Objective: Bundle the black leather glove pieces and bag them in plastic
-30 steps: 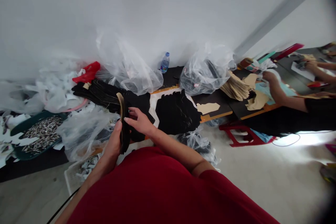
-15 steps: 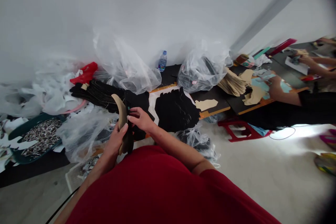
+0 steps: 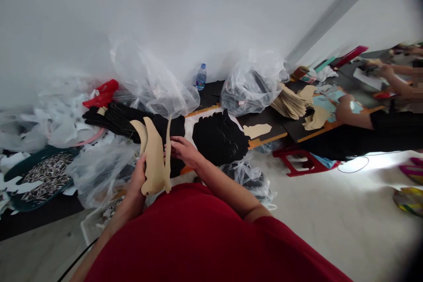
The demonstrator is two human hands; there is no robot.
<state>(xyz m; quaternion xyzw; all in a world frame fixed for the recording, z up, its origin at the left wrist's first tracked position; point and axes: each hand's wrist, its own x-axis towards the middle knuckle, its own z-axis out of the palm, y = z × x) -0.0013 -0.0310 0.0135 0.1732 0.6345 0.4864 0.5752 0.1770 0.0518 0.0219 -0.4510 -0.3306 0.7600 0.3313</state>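
Clearly, the left hand [image 3: 139, 174] is closed around the near edge of some tan pieces, which stand upright in front of the red shirt. One broad tan piece [image 3: 153, 158] faces the camera, with a curved tan piece [image 3: 140, 133] showing just behind it on the left. To its right, a narrow tan piece [image 3: 168, 158] appears almost edge-on. The right hand [image 3: 185, 150] is beside that one, fingers bent toward it; I cannot tell whether they pinch it.

Behind the held pieces, a stack of black pieces [image 3: 120, 116] lies fanned on the table [image 3: 279, 125]. Right of the hands, a black pile [image 3: 220, 139] rests on a white sheet [image 3: 190, 128], and farther along lies a single tan cutout [image 3: 257, 131]. A water bottle [image 3: 201, 78] stands near the wall between two clear plastic bags [image 3: 155, 83]. At far left, a dark green basin [image 3: 20, 202] holds metal rings [image 3: 49, 174]. A co-worker's hand [image 3: 344, 108] is over light blue material [image 3: 325, 103].
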